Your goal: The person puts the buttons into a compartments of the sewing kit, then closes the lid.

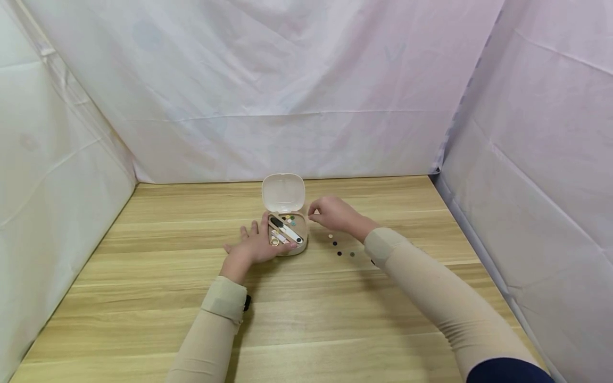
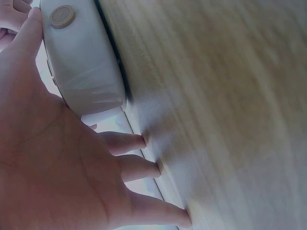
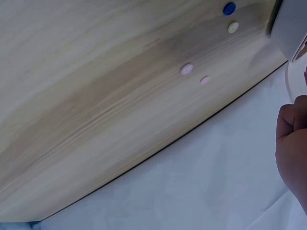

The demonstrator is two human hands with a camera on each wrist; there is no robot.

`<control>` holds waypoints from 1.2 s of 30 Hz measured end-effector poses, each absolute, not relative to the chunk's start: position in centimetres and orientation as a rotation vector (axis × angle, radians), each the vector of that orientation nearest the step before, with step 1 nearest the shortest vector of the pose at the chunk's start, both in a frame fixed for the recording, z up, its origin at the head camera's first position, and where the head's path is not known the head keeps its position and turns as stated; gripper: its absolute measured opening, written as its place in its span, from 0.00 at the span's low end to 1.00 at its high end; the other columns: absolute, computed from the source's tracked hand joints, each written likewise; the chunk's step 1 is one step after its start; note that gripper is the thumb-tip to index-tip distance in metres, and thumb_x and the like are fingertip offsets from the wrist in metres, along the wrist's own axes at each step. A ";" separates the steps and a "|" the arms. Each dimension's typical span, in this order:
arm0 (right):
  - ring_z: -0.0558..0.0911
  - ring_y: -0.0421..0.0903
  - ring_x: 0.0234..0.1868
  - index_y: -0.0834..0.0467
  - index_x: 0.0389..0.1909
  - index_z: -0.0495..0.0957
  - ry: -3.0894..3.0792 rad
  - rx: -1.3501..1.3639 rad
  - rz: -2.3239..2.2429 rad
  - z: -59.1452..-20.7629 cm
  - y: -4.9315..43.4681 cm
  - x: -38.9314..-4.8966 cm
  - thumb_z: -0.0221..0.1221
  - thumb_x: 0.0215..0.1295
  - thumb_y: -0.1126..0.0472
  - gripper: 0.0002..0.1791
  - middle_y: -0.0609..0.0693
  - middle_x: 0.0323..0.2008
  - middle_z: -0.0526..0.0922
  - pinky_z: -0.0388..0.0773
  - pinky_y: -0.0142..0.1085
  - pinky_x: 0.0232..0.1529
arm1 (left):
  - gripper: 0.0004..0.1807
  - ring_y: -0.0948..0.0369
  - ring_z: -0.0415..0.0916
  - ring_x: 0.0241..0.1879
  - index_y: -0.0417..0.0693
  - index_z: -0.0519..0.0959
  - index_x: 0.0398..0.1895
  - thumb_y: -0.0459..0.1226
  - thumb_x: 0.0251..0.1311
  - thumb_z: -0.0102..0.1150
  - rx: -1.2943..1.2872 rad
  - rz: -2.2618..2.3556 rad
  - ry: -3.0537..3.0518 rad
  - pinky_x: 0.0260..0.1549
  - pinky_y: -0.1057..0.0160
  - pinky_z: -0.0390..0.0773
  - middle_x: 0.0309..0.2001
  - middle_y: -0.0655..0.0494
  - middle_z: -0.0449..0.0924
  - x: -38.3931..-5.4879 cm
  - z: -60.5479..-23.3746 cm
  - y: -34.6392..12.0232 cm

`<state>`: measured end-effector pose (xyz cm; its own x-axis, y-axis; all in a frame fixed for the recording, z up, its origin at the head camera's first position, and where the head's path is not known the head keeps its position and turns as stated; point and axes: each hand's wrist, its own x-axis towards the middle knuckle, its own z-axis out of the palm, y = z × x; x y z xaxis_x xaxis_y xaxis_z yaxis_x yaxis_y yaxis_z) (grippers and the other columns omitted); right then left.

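A small box (image 1: 299,251) stands on the table with its pale lid (image 1: 283,192) raised. In its slanted compartments lie a black-and-white tool (image 1: 289,231), a gold ring-shaped thing (image 1: 275,241) and several small buttons (image 1: 292,218). My left hand (image 1: 256,246) rests against the box's left side. Its thumb lies along the front, near a round catch (image 2: 62,17), while other fingers (image 2: 139,166) stand spread on the tabletop. My right hand (image 1: 335,214) is at the box's right edge, thumb and forefinger together; I cannot tell what lies between them.
Several loose buttons lie right of the box, among them a dark one (image 1: 339,254) and a greenish one (image 1: 352,254). Blue (image 3: 229,8), yellow (image 3: 233,27) and pink (image 3: 187,68) buttons show in the right wrist view. White cloth (image 1: 287,106) hangs behind the wooden table (image 1: 306,330).
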<state>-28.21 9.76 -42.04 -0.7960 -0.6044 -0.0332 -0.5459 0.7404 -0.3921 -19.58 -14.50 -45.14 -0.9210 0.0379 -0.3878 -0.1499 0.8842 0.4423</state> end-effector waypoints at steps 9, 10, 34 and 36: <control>0.82 0.42 0.32 0.59 0.42 0.91 2.795 -0.895 -0.605 -41.9 12.1 -28.4 0.64 0.76 0.57 0.10 0.52 0.41 0.93 0.82 0.39 0.40 | 0.75 0.30 0.29 0.85 0.65 0.27 0.88 0.84 0.48 0.56 -0.091 0.667 2.651 0.62 0.07 0.33 0.87 0.33 0.38 -19.7 -45.3 -14.6; 0.82 0.42 0.32 0.59 0.42 0.91 2.798 -0.890 -0.607 -41.9 12.3 -28.4 0.64 0.76 0.57 0.11 0.52 0.40 0.93 0.81 0.39 0.39 | 0.75 0.30 0.29 0.85 0.65 0.27 0.88 0.85 0.48 0.55 -0.091 0.664 2.650 0.62 0.07 0.33 0.87 0.33 0.37 -19.7 -45.3 -14.6; 0.91 0.55 0.55 0.62 0.49 0.90 2.757 -0.866 -0.356 -45.2 18.4 -28.0 0.61 0.76 0.62 0.12 0.58 0.50 0.93 0.86 0.50 0.61 | 0.75 0.30 0.28 0.85 0.64 0.28 0.88 0.83 0.49 0.57 -0.082 0.681 2.645 0.61 0.06 0.33 0.87 0.35 0.37 -19.4 -45.2 -14.3; 0.91 0.54 0.53 0.62 0.49 0.90 2.761 -0.869 -0.341 -45.5 18.6 -27.7 0.61 0.76 0.62 0.12 0.58 0.51 0.93 0.86 0.50 0.60 | 0.75 0.30 0.28 0.85 0.64 0.28 0.88 0.83 0.49 0.57 -0.081 0.677 2.644 0.62 0.06 0.33 0.87 0.35 0.36 -19.4 -45.1 -14.3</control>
